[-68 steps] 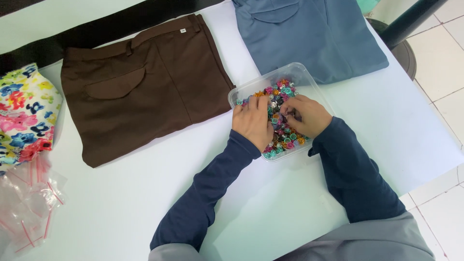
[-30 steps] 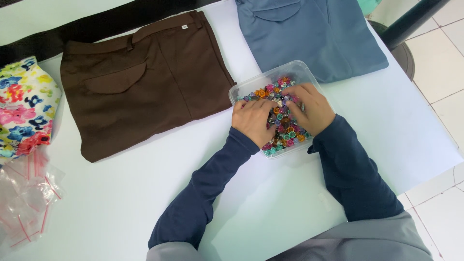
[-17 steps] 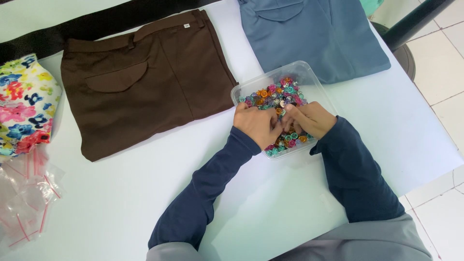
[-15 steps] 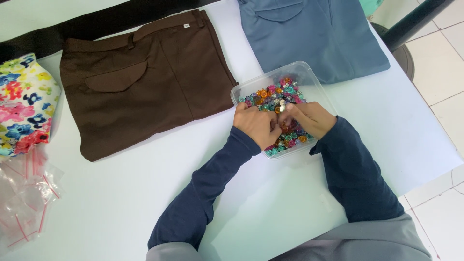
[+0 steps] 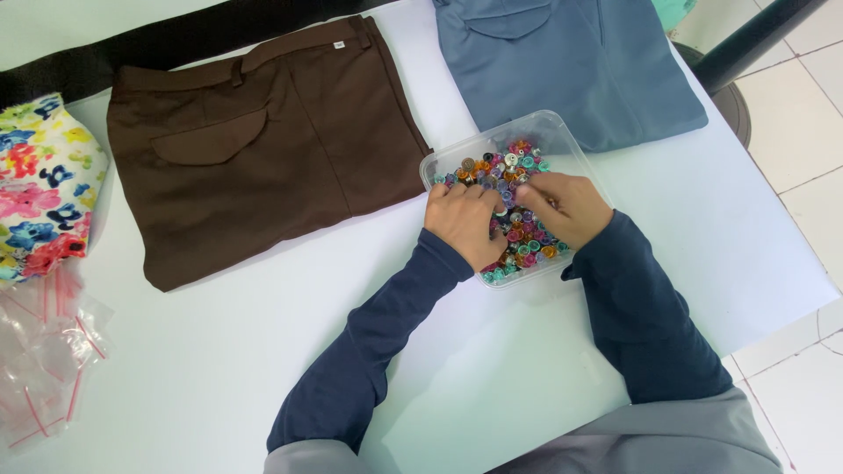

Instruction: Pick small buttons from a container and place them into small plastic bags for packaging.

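A clear plastic tub [image 5: 562, 132] sits on the white table [image 5: 202, 351], filled with several small coloured buttons [image 5: 518, 167]. Both hands are inside it. My left hand [image 5: 463, 224] rests on the buttons at the tub's near-left side, fingers curled among them. My right hand [image 5: 562, 206] lies on the right side, fingertips pinched together over the pile; whether a button sits between them is hidden. Both arms wear dark blue sleeves.
Folded brown trousers [image 5: 255, 149] lie left of the tub, a folded blue-grey garment [image 5: 571, 61] behind it. A floral cloth [image 5: 39, 184] and clear zip bags [image 5: 44, 351] are at the far left. The table's right edge drops to a tiled floor [image 5: 817, 132].
Both hands keep shifting among the buttons inside the tub; the right fingers have drawn together into a pinch. Tub and garments stay in place.
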